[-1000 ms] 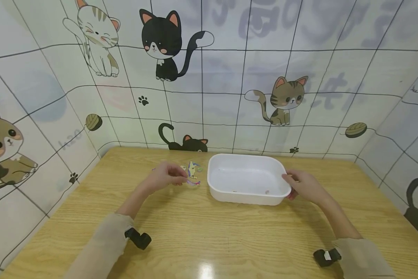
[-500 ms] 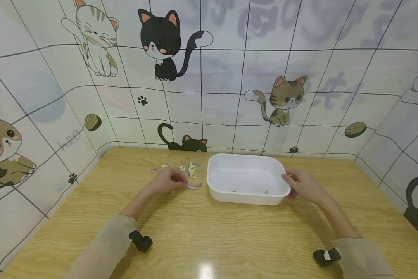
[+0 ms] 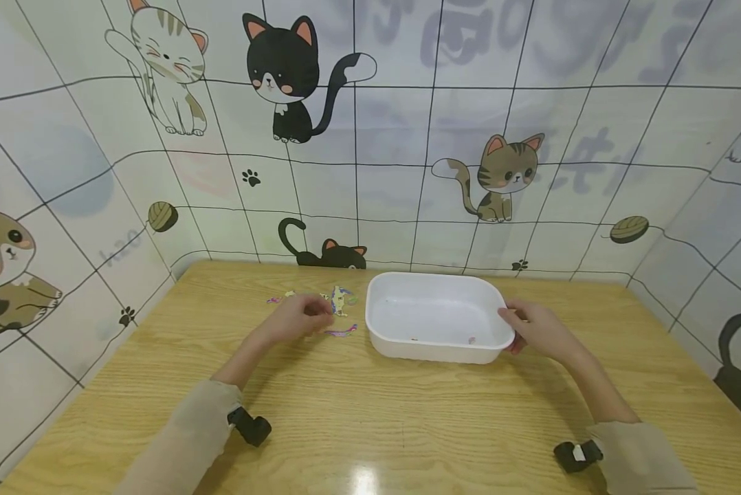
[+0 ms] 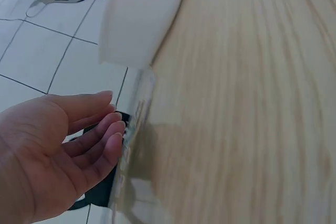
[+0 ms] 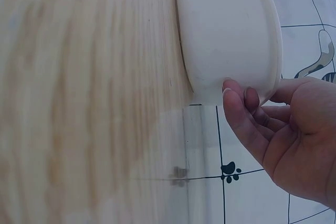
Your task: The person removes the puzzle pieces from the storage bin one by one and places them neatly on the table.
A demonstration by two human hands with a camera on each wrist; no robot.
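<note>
My left hand (image 3: 297, 317) hovers just above the table, left of the white plastic tub (image 3: 441, 352). Its fingers are loosely bent, and in the left wrist view nothing shows between thumb and fingertips. Close to those fingertips lies a thin pink-and-purple strip (image 3: 343, 331). Behind it is a flat yellow-and-blue piece (image 3: 338, 301); other small coloured bits, including a pink one (image 3: 274, 300), are partly hidden by the hand. At the tub's right end, my right hand (image 3: 534, 331) grips the rim, thumb on top and fingers curled under outside, as the right wrist view (image 5: 294, 129) shows.
A wooden table (image 3: 370, 419) carries everything and meets a cat-patterned wall covering (image 3: 395, 192) at the back and sides. Tiny specks (image 3: 471, 340) lie inside the tub.
The left hand brought the pink-and-purple strip slightly nearer the table's front, let go of it, and rose a little away. The right hand and tub stay where they were.
</note>
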